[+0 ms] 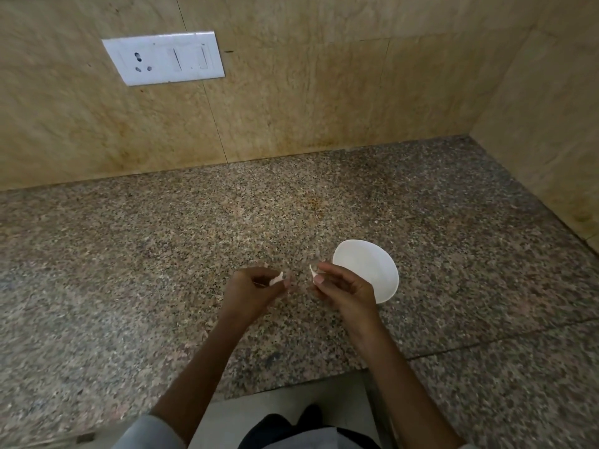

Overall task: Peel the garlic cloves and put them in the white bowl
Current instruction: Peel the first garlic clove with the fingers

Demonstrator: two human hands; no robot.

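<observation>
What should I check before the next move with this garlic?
1. Left hand grip on left white piece: ok.
2. Right hand grip on right white piece: ok.
3. Which piece is clove and which is skin: cannot tell.
4. Clove fully peeled: cannot tell.
5. White bowl upright on countertop, just beyond the right hand: ok.

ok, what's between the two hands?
Only bare speckled counter, seen in the head view. The left hand pinches one garlic piece, the right hand another piece.
</observation>
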